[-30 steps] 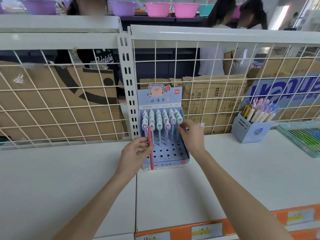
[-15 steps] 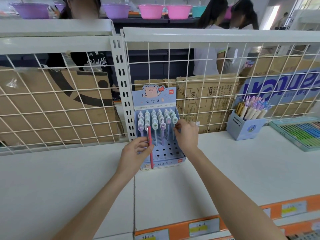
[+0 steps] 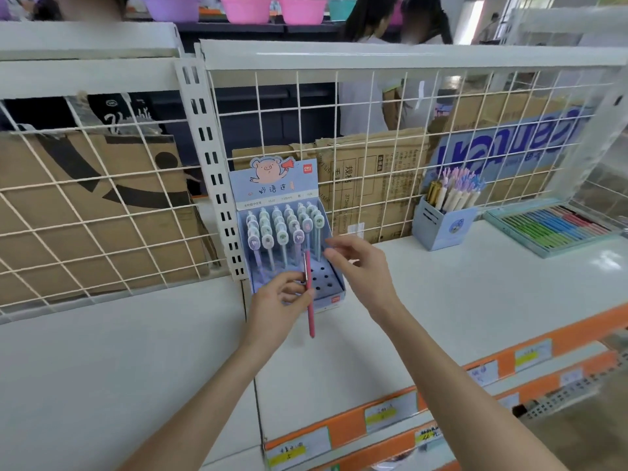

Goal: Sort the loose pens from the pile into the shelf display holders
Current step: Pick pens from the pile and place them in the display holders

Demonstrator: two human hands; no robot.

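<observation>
A blue cardboard display holder (image 3: 334, 298) with a pig header card stands on the white shelf (image 3: 458, 300) against the wire grid. Several pastel pens with round caps (image 3: 282, 232) stand in its back rows; the front holes are bare. My left hand (image 3: 277, 309) pinches a red pen (image 3: 310, 302) upright in front of the holder. My right hand (image 3: 362, 268) hovers just right of the holder, fingers relaxed and holding nothing.
A small blue pen cup (image 3: 443, 227) with several pens stands to the right. A flat tray of coloured pens (image 3: 554, 227) lies at the far right. Cardboard boxes (image 3: 85, 205) sit behind the wire grid. People stand beyond the shelf.
My right hand has let go of the capped pens in the holder and drawn back to the right. The left hand has shifted right with the red pen.
</observation>
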